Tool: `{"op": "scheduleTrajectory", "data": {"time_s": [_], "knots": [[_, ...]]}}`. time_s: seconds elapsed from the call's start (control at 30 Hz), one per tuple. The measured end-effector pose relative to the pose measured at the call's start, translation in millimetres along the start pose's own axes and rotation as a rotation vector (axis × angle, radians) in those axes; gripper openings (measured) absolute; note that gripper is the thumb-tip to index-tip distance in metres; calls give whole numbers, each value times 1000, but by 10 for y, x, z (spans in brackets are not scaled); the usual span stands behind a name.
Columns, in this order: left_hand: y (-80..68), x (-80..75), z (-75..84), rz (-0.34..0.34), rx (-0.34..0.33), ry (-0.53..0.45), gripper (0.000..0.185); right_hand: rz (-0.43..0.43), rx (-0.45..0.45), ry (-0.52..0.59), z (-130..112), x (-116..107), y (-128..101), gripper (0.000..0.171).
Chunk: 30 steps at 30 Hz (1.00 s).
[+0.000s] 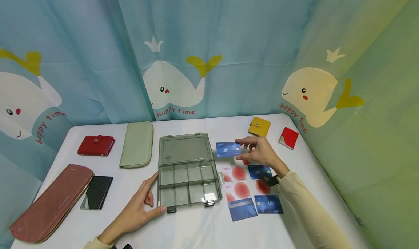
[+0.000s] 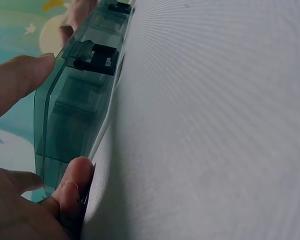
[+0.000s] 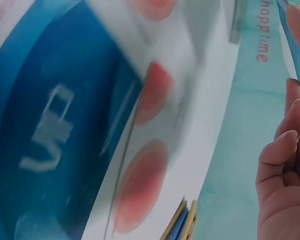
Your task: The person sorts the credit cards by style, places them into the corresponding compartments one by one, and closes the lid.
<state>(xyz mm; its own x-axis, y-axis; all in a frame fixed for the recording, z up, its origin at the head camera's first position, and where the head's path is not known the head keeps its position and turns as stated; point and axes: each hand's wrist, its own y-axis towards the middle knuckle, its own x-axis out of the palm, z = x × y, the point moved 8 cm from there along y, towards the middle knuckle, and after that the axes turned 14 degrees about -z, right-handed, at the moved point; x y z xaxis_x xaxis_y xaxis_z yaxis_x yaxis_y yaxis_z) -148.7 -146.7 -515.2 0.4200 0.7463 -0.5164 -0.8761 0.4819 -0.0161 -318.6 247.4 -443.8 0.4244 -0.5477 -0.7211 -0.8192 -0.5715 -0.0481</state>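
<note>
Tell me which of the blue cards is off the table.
The blue card pinched in the right hand, beside the open box's lid; the other blue cards lie flat on the table.

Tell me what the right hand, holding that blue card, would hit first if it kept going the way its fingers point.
The right hand points left, blue card leading. The first thing in that line looks to be the open lid of the clear organizer box; height above the table is unclear, so the card might pass over it.

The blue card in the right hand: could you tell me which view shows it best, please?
The head view: the blue card shows whole, face on, pinched by the right hand above the table. The right wrist view catches only its thin edge at the fingertips. The left wrist view does not show it.
</note>
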Motion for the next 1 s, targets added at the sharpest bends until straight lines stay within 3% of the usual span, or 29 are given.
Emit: {"op": "scheduleTrajectory", "data": {"time_s": [0.33, 0.8, 1.0], "knots": [[9, 5, -34, 1, -9, -12, 106, -9, -9, 86, -197, 114, 132, 55], [15, -1, -20, 10, 12, -5, 106, -90, -113, 144, -642, 370, 408, 52], [17, -6, -21, 17, 9, -3, 105, -134, -113, 192, -792, 466, 477, 51]]}}
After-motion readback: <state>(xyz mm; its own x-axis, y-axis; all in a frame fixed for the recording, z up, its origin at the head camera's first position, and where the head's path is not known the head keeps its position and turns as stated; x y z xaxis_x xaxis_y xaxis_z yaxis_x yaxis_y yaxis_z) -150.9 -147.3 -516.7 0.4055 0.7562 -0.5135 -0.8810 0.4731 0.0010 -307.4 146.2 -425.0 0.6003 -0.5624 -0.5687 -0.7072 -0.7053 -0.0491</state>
